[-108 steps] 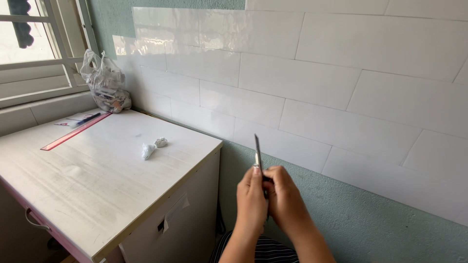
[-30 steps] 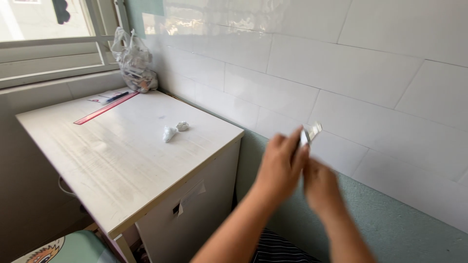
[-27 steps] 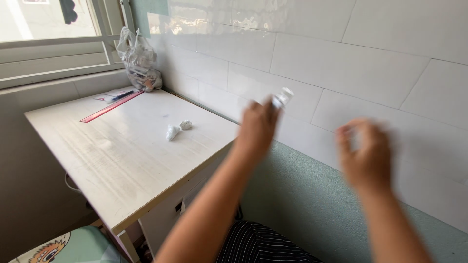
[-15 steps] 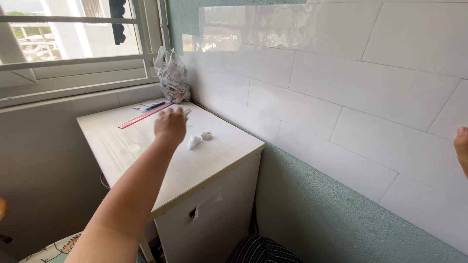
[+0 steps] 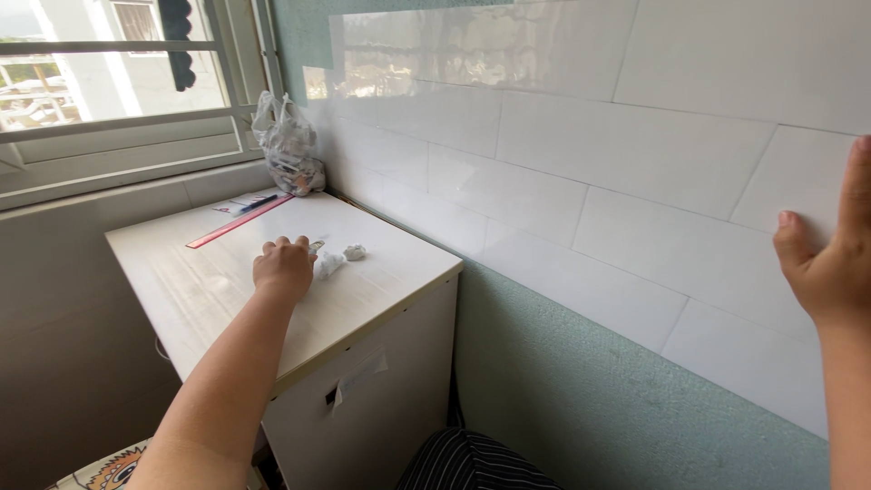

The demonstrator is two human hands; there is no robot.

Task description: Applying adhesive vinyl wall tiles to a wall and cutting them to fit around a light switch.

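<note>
A crinkly clear plastic bag (image 5: 287, 145) stood at the far back corner of my white cabinet top (image 5: 209, 290), against the tiled wall and under the window. It was knotted at the top and had dark and pale things inside, too small to tell apart. A strip of white tape (image 5: 361, 377) was stuck on the cabinet front.

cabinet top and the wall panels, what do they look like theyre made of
Cabinet top: pale wood-grain laminate by the look, faint streaks, slight sheen. Wall panels: glossy white tile-like sheets, reflecting the window; possibly stick-on, since they end in steps over green textured wall.
</note>
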